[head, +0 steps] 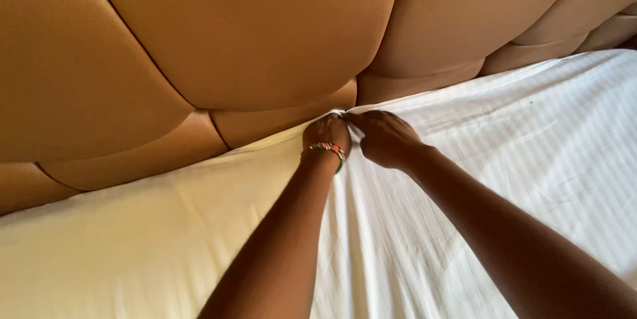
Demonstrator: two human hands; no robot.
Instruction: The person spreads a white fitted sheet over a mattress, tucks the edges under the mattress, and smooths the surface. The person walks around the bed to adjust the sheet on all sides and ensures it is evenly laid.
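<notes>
Your left hand and right hand: both meet at top edge of white striped sheet, each grip pressed together, pinching sheet fabric where it meets tan padded headboard; beaded bracelet just below left grip; folds run from grip toward you; bare cream mattress left of grip

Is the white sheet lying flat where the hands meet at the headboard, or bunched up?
Bunched: the white sheet gathers into creases fanning from the left hand and right hand.
</notes>
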